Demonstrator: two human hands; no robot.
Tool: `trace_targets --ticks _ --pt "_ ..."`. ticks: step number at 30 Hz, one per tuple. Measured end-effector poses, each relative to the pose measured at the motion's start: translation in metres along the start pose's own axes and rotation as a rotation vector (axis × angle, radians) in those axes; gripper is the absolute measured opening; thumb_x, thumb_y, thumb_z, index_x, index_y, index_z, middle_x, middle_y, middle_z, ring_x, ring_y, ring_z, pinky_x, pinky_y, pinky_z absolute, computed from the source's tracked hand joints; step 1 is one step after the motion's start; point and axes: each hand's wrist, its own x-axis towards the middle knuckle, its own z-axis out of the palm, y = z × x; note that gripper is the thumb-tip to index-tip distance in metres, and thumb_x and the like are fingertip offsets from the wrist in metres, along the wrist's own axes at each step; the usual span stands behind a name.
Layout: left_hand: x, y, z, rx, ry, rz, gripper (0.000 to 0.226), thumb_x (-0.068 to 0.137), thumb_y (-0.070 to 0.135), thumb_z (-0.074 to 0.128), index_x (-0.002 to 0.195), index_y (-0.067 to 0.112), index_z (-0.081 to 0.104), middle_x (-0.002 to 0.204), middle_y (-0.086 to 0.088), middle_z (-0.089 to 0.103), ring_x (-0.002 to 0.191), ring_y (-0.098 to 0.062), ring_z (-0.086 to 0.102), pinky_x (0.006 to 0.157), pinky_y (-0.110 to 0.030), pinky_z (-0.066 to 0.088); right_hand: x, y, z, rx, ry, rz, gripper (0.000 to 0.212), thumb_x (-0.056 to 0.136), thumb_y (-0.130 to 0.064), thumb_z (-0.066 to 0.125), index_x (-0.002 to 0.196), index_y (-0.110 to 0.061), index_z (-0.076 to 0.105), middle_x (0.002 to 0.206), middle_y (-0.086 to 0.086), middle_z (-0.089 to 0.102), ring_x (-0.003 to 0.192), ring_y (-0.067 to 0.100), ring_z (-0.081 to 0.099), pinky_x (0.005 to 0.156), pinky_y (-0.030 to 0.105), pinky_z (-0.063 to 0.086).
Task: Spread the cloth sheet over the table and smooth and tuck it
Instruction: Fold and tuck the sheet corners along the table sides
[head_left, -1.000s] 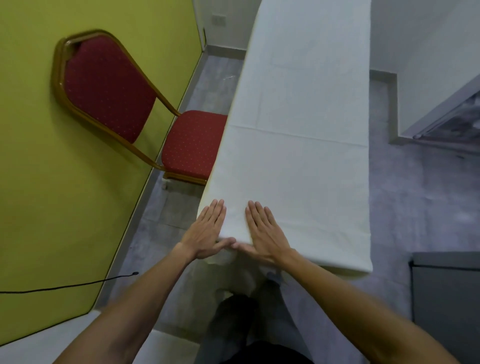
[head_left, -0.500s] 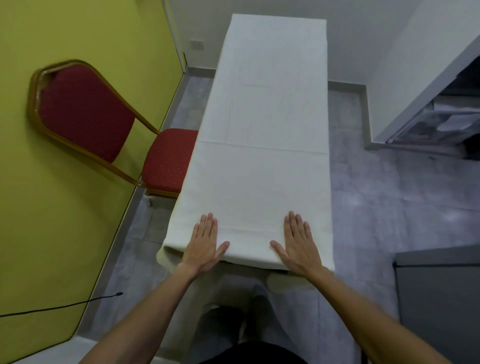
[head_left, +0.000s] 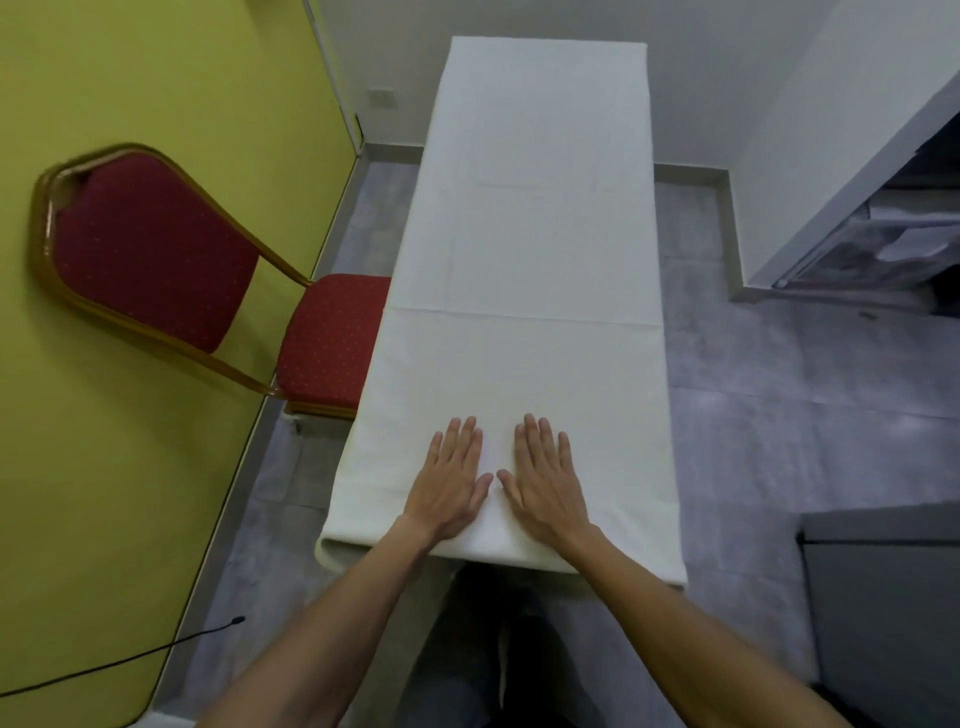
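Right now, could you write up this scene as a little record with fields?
Cloth sheet: white, spread full length, hiding the table beneath
Crease: one line across the sheet's middle
Left hand: flat, palm down on the sheet's near end
Right hand: flat beside it, thumbs nearly touching
Chair: red, gold frame, left of the sheet, by the yellow wall
Stage: smoothing

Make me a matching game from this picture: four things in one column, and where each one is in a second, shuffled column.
Things:
1. white cloth sheet
2. red padded chair with a gold metal frame
3. thin black cable
4. left hand

Places:
A. trails in from the lower left corner of the view
B. stands just left of the sheet
C. rests flat on the sheet near its closest edge
D. lies spread out along the middle of the view

Pairs: 1-D, 2-B, 3-A, 4-C
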Motion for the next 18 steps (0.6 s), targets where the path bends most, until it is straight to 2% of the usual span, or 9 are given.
trace_targets --ticks 5,8,10,13,18 --pt "0.009 -0.033 0.006 0.076 0.013 0.094 0.074 0.102 0.056 0.017 0.158 0.008 0.005 0.166 -0.009 -0.002 0.153 -0.026 -0.003 0.123 -0.051 0.007 0.002 0.024 -0.002 -0.012 0.011 0.023 0.075 0.102 -0.055 0.024 0.157 -0.006 0.012 0.166 0.010 0.005 0.154 0.026 0.003 0.122 0.051 0.006" --pt "0.005 -0.066 0.001 0.082 0.034 0.087 0.080 0.101 0.059 0.025 0.157 0.007 0.003 0.166 -0.009 -0.004 0.153 -0.027 -0.006 0.122 -0.050 0.004 -0.009 0.062 -0.010 -0.031 0.005 0.116 0.076 0.102 -0.057 0.019 0.156 -0.003 0.019 0.165 0.013 0.012 0.153 0.028 0.010 0.121 0.054 0.014" --pt "0.000 -0.088 -0.003 0.076 0.031 0.072 0.083 0.100 0.060 0.031 0.157 0.006 0.006 0.166 -0.009 -0.002 0.153 -0.028 -0.004 0.121 -0.052 0.008 -0.019 0.086 -0.016 -0.031 -0.007 0.172 0.079 0.101 -0.060 0.015 0.155 -0.002 0.021 0.165 0.013 0.013 0.153 0.029 0.011 0.121 0.054 0.014" --pt "-0.004 -0.106 -0.006 0.070 0.023 0.072 0.085 0.099 0.061 0.034 0.157 0.006 0.007 0.166 -0.008 -0.001 0.153 -0.028 -0.002 0.121 -0.052 0.010 -0.028 0.103 -0.017 -0.040 -0.008 0.200 0.081 0.101 -0.061 0.015 0.155 -0.001 0.020 0.165 0.014 0.012 0.153 0.029 0.011 0.122 0.053 0.012" --pt "-0.005 -0.106 -0.008 0.048 0.017 0.050 0.083 0.099 0.061 0.033 0.157 0.008 0.007 0.167 -0.006 -0.002 0.153 -0.026 -0.004 0.122 -0.051 0.009 -0.026 0.101 -0.018 -0.019 0.020 0.217 0.081 0.099 -0.059 0.024 0.156 -0.002 0.015 0.166 0.012 0.008 0.153 0.027 0.007 0.122 0.053 0.012"
